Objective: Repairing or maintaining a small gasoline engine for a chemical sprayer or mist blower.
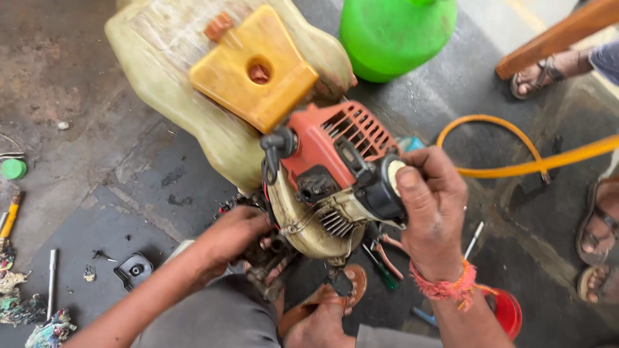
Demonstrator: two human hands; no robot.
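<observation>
A small engine with a red slotted cover and a cream fuel tank hangs under a large dirty yellowish sprayer tank. My right hand grips the black round starter housing on the engine's right side, thumb pressed on its cap. My left hand reaches under the engine's left side and touches the greasy metal parts there; what its fingers hold is hidden. An orange-yellow air-filter cover sits above the engine.
A green plastic tank stands behind. A yellow hose loops at right, near other people's sandalled feet. Tools, a black part and rags lie on the floor at left. A red cup sits by my right forearm.
</observation>
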